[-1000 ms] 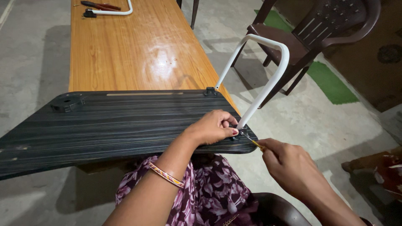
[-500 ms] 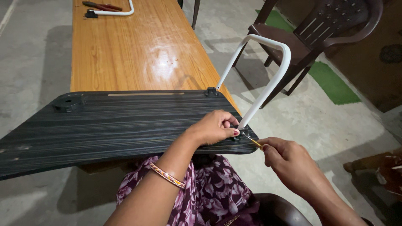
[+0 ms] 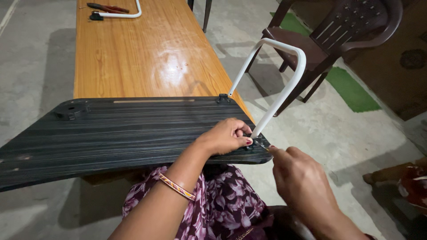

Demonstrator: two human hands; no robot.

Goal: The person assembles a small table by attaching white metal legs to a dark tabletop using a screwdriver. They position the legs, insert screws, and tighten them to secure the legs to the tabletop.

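Observation:
A dark wood-grain board (image 3: 133, 133) lies across my lap and the end of a wooden table. A white U-shaped tube leg (image 3: 284, 84) rises from black brackets on its right edge. My left hand (image 3: 224, 135) presses on the near bracket (image 3: 254, 143) at the foot of the leg. Just to the right, my right hand (image 3: 302, 178) is closed around a small tool whose thin metal tip (image 3: 263, 145) points at that bracket. The tool's handle is hidden in my fist.
The orange wooden table (image 3: 147, 53) stretches away, with a second white leg (image 3: 120, 14) and red-handled pliers (image 3: 104, 7) at its far end. A round black mount (image 3: 71, 110) sits on the board's left. A brown plastic chair (image 3: 347, 31) and a green mat (image 3: 351, 89) are at the right.
My right hand has closed in slightly on the bracket, and the tool's yellowish handle no longer shows. My left hand stays on the bracket.

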